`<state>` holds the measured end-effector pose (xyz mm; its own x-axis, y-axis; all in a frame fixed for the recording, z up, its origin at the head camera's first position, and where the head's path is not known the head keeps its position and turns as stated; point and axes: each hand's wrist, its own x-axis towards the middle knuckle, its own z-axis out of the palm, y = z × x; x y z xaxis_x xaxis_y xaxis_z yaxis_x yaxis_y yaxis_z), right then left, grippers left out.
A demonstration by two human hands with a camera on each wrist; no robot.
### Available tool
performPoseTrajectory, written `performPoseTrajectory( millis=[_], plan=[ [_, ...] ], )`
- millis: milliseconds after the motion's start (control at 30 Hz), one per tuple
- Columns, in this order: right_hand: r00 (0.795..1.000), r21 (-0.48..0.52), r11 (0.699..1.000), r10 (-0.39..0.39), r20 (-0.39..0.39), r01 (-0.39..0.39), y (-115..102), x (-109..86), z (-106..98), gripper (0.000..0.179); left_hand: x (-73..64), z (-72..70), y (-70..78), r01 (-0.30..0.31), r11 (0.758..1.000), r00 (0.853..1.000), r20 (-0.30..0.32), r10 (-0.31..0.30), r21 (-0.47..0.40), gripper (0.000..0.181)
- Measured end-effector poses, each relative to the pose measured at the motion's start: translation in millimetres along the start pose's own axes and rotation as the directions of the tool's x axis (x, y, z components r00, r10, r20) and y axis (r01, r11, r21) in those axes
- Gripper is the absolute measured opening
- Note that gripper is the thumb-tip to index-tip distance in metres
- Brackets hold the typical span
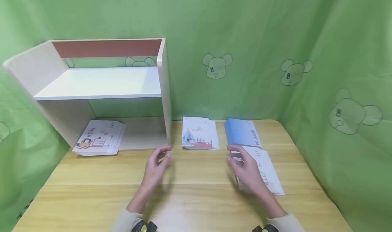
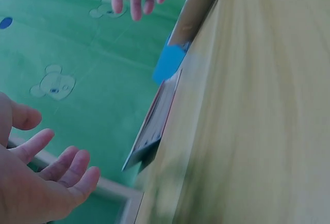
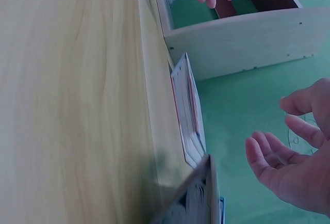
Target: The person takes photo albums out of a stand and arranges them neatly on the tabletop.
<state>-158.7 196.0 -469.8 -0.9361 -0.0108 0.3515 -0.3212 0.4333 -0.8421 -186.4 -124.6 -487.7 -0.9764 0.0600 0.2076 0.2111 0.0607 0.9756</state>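
My left hand (image 1: 155, 167) hovers over the table in front of the shelf's right side panel, fingers loosely bent and nothing in them. On the other side, my right hand (image 1: 245, 167) is held above a pile of white printed booklets (image 1: 271, 174), partly covering it from the head camera; it too holds nothing. Just behind that pile lies a blue stack (image 1: 242, 131) marked POLAROID. Between the hands, farther back, sits a stack of white booklets (image 1: 197, 131) with a tent picture. The right wrist view shows the right hand (image 3: 299, 162) with curved fingers, apart from the stacks.
A two-level wooden shelf (image 1: 101, 84) stands at the back left. On its lower board lies another stack of printed booklets (image 1: 99, 138), jutting past the front edge. The wooden table (image 1: 183, 204) meets a green curtain (image 1: 254, 28) with bear-head drawings behind and at the right.
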Motion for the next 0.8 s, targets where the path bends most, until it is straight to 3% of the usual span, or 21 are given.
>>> performPoseTrajectory(
  millis=[167,400,633,800],
  plan=[
    [1.000,0.044,0.999,-0.020,0.004,0.020,-1.1,4.6,10.7,0.034,3.1,-17.7,0.3,0.003,1.000,0.998,-0.067,-0.001,0.025,0.029],
    [0.999,0.097,0.995,0.013,0.037,-0.017,-3.2,11.2,29.4,0.036,7.9,-43.8,-2.2,-0.013,0.997,0.987,-0.161,0.024,0.070,0.027],
    [0.996,0.117,0.992,0.041,0.084,-0.051,-3.9,18.6,56.9,0.038,8.4,-67.9,-4.4,0.014,0.988,0.991,-0.134,0.006,0.153,0.030],
    [0.992,0.152,0.985,0.068,0.111,-0.084,-9.8,19.1,85.7,0.037,9.4,-91.6,-1.5,0.032,0.981,0.981,-0.194,0.006,0.193,0.029]
  ],
)
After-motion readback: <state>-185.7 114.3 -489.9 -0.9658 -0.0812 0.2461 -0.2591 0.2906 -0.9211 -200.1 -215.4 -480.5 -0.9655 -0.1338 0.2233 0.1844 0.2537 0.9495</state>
